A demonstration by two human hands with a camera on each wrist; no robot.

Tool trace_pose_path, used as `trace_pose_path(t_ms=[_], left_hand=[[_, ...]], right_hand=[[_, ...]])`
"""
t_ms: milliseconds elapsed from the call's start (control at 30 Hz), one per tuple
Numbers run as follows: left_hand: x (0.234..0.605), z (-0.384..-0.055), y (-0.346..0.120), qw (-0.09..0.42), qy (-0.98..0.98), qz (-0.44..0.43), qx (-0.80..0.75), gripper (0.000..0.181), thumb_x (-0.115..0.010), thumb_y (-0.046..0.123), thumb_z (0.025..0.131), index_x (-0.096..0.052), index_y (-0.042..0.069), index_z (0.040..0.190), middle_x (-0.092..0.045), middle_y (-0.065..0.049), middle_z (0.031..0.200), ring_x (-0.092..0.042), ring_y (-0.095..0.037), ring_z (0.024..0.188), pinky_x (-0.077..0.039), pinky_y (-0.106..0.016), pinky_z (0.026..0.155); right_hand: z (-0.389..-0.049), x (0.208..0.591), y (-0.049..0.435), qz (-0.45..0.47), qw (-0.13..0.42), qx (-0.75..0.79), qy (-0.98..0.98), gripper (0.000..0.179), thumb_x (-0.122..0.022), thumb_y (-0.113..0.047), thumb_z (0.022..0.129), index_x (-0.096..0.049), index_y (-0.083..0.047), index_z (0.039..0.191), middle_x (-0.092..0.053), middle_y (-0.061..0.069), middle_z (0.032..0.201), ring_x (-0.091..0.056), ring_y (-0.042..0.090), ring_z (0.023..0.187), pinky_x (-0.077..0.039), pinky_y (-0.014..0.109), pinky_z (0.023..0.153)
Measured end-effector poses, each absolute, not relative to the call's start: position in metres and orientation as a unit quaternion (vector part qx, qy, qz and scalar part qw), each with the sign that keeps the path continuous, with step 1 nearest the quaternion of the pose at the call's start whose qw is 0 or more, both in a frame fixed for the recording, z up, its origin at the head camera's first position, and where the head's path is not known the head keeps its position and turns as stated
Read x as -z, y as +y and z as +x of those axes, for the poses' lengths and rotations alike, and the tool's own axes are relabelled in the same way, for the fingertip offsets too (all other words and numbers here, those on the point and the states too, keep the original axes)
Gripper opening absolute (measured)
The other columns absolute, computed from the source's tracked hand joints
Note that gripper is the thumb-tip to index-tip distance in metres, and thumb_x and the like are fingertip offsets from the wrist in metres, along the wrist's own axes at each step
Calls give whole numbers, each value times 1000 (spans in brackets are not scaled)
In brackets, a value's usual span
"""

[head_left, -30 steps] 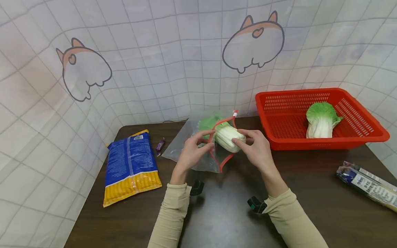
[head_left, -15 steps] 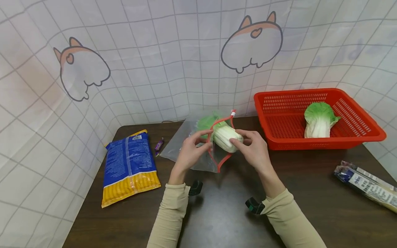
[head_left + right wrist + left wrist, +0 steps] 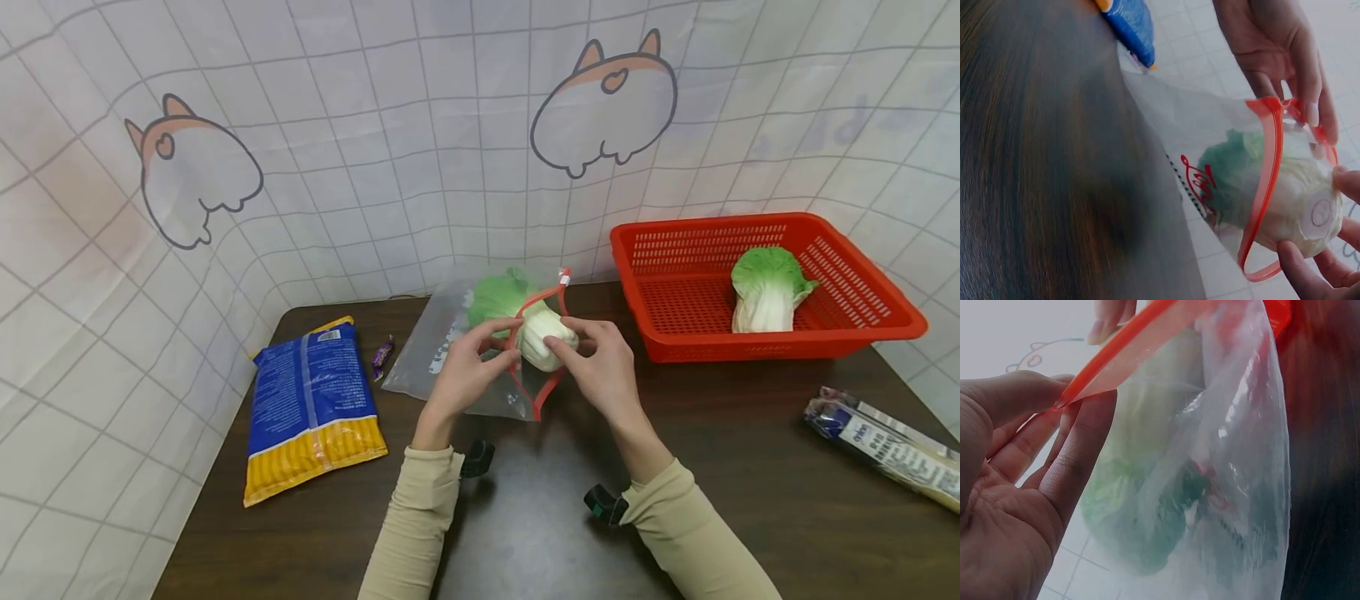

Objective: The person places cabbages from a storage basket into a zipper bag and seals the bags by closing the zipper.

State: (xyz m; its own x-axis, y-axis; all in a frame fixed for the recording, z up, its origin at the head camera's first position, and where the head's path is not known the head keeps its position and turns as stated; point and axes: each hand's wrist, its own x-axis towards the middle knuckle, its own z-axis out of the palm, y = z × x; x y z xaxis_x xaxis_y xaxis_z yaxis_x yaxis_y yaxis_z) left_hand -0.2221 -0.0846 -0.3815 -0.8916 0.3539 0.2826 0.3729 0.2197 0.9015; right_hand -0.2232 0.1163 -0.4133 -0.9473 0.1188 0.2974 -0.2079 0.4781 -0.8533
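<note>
A napa cabbage (image 3: 547,337) lies partly inside a clear zip bag (image 3: 427,354) with a red zip edge, its green leafy end in the bag and its white base out of the mouth. My left hand (image 3: 470,371) pinches the red edge between thumb and fingers, as the left wrist view also shows. The white base is gripped by my right hand (image 3: 600,362), thumb on the near side. In the right wrist view the bag's mouth (image 3: 1266,181) stands open around the cabbage, and its cut base (image 3: 1321,212) faces outward.
A red basket (image 3: 712,346) at the back right holds another napa cabbage (image 3: 767,292). To its front lies a packet of noodles or similar sticks (image 3: 885,446). At the left are a blue and yellow bag (image 3: 315,408) and a small purple wrapped sweet (image 3: 382,357).
My right hand has moved left with the cabbage, which now sits deeper in the bag. The left hand keeps its hold on the red edge.
</note>
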Motion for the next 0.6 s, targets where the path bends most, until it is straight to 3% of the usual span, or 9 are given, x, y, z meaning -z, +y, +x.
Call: trace_pose_path(t_ms=[200,333,600], left_hand=[[381,-220,-84,12,-789,-227,571,41,-65,-1,92,-59,1,132,-58,-19,129,-64,-32,100,-51,-29,70],[383,-220,-83,17,-789,-240,565,40,-64,-2,92,-58,0,132,-58,-19,129,-64,-33,99,-48,-26,67],[383,-220,-82,14,-792,-243,560,40,-64,0,93,-58,1,133,-58,-17,130,-64,-32,100,-47,-26,67]], right_hand=[[-222,414,113,35,119,-512,-850,45,-76,-34,86,-69,-10,123,-57,12,119,-62,35,101,-52,43,80],[-221,415,111,42,120,-507,-853,45,-76,-31,86,-68,-8,123,-57,15,119,-62,37,101,-51,45,82],[-219,416,107,43,115,-514,-849,43,-76,-31,87,-68,-9,123,-57,15,119,-63,33,99,-51,46,84]])
